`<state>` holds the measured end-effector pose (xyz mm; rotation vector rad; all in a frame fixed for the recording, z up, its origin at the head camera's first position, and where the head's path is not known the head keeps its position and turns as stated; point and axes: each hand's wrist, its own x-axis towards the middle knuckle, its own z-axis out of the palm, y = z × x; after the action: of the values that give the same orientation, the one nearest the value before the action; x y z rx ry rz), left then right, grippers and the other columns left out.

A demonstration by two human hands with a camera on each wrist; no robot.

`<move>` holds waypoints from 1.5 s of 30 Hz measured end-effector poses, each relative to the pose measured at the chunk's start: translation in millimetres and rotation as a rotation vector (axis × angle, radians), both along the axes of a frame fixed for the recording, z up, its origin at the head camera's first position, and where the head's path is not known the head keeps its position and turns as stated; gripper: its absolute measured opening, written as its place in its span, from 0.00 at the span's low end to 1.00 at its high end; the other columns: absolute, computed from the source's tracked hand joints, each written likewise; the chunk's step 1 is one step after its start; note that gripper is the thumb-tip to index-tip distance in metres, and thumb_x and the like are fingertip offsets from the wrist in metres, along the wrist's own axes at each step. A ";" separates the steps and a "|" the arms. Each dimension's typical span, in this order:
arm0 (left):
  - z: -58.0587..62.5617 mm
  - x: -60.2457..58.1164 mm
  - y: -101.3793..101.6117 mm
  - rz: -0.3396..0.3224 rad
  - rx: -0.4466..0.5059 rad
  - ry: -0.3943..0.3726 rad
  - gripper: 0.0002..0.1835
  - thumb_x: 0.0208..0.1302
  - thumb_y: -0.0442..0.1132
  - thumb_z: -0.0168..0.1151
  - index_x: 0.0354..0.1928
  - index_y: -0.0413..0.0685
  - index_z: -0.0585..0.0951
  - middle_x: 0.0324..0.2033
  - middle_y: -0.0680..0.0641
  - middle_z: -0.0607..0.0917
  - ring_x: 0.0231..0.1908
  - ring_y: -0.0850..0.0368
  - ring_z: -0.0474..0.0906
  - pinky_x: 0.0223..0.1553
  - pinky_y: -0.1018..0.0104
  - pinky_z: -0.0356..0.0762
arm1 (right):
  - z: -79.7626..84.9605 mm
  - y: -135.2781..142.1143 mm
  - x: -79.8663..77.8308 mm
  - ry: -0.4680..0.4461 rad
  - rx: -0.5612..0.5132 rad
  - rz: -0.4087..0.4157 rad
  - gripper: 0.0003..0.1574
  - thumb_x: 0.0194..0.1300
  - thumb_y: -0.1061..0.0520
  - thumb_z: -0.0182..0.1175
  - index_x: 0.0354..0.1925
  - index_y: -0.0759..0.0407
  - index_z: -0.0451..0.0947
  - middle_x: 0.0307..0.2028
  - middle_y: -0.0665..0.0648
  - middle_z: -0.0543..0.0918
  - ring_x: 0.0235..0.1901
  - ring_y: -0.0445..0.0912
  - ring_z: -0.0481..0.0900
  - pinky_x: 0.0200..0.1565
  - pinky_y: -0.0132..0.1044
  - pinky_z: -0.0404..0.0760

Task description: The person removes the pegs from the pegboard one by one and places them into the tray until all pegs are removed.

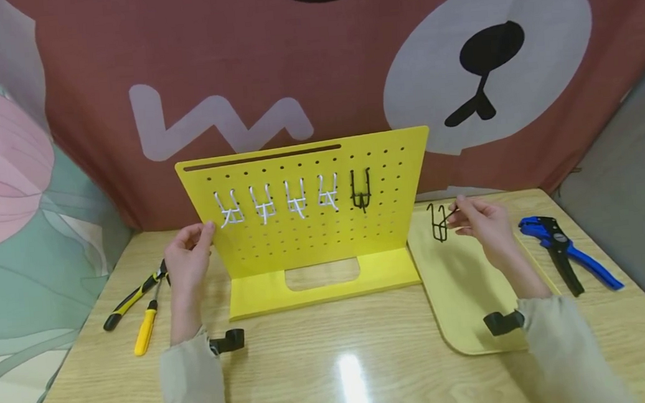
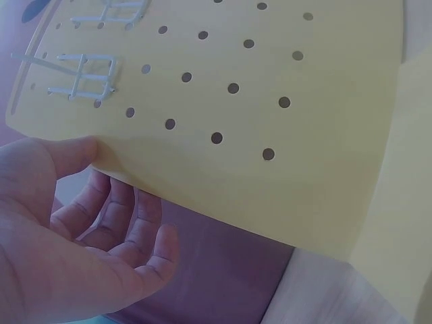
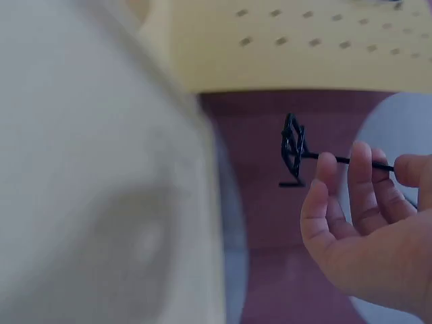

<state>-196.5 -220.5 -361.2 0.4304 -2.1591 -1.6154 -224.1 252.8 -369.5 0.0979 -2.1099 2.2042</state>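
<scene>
A yellow pegboard (image 1: 303, 240) stands upright on its flat base, tilted slightly in the head view. Several white wire hooks (image 1: 296, 200) hang in a row on it, with one black wire hook (image 1: 361, 192) at the row's right end. My left hand (image 1: 188, 257) grips the board's left edge, thumb (image 2: 75, 154) on the front face and the other fingers behind. Right of the board, my right hand (image 1: 484, 224) pinches the stem of a second black wire hook (image 1: 439, 223), held above the yellow tray. Its two bent prongs point up in the head view.
The yellow tray (image 1: 460, 329) lies right of the board's base. Beyond it rests a blue and black wire stripper (image 1: 564, 250). On the left are pliers (image 1: 133, 300) with yellow and black handles and a yellow-handled screwdriver (image 1: 147, 329). A patterned cloth (image 1: 234, 58) hangs behind the table.
</scene>
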 end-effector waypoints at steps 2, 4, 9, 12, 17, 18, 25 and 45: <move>-0.4 0.1 -0.3 0.001 0.009 -0.004 0.20 0.65 0.52 0.60 0.44 0.41 0.80 0.30 0.57 0.78 0.34 0.63 0.73 0.33 0.76 0.73 | -6.6 3.4 -5.4 -0.024 0.077 0.006 0.13 0.70 0.49 0.56 0.32 0.50 0.82 0.25 0.48 0.84 0.27 0.39 0.83 0.30 0.30 0.81; -0.2 0.2 -0.7 -0.001 0.009 -0.002 0.20 0.65 0.52 0.61 0.44 0.41 0.80 0.30 0.57 0.78 0.34 0.63 0.73 0.33 0.76 0.73 | -12.5 6.8 -9.6 -0.039 0.144 0.008 0.14 0.71 0.48 0.55 0.33 0.53 0.81 0.25 0.48 0.83 0.27 0.39 0.82 0.30 0.30 0.81; 0.6 0.3 -1.2 -0.010 0.005 0.004 0.21 0.65 0.52 0.60 0.45 0.40 0.80 0.30 0.58 0.78 0.34 0.63 0.73 0.33 0.76 0.73 | -22.3 12.7 -16.9 -0.069 0.272 0.042 0.19 0.73 0.47 0.52 0.39 0.62 0.79 0.26 0.47 0.83 0.29 0.41 0.83 0.31 0.32 0.81; 0.2 0.2 -1.4 -0.016 0.004 0.006 0.22 0.66 0.52 0.60 0.46 0.38 0.80 0.29 0.59 0.78 0.34 0.64 0.73 0.32 0.77 0.72 | -26.2 14.1 -20.7 -0.087 0.340 0.082 0.20 0.73 0.46 0.50 0.41 0.62 0.78 0.28 0.47 0.83 0.30 0.41 0.84 0.33 0.33 0.82; -0.9 -0.5 -1.3 -0.025 0.011 0.026 0.21 0.66 0.49 0.61 0.46 0.36 0.80 0.28 0.60 0.78 0.33 0.64 0.72 0.31 0.78 0.72 | -31.9 14.9 -25.1 -0.121 0.396 0.125 0.22 0.73 0.44 0.50 0.42 0.61 0.78 0.30 0.48 0.83 0.32 0.42 0.84 0.35 0.36 0.82; -1.0 -0.7 -1.1 -0.025 0.012 0.030 0.21 0.66 0.49 0.61 0.46 0.36 0.80 0.28 0.60 0.78 0.32 0.65 0.72 0.30 0.78 0.72 | -32.9 14.8 -25.6 -0.129 0.399 0.127 0.22 0.73 0.44 0.50 0.42 0.61 0.78 0.30 0.48 0.83 0.32 0.42 0.84 0.35 0.36 0.82; -1.2 -1.6 -0.6 -0.012 0.013 0.030 0.21 0.65 0.49 0.62 0.45 0.36 0.81 0.27 0.60 0.77 0.31 0.66 0.72 0.30 0.77 0.72 | -38.9 13.6 -26.5 -0.153 0.377 0.149 0.27 0.73 0.46 0.50 0.47 0.71 0.75 0.31 0.51 0.83 0.32 0.44 0.84 0.34 0.38 0.82; 1.7 0.7 -1.5 -0.008 0.016 -0.005 0.23 0.65 0.52 0.61 0.47 0.37 0.80 0.29 0.61 0.77 0.32 0.65 0.72 0.31 0.77 0.72 | -40.0 9.4 -21.4 -0.172 0.460 0.167 0.42 0.74 0.39 0.45 0.68 0.71 0.55 0.42 0.67 0.83 0.34 0.50 0.85 0.39 0.41 0.83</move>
<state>-195.8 -222.0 -359.5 0.4324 -2.1553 -1.6386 -245.6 262.2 -409.5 0.1217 -2.7624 1.8135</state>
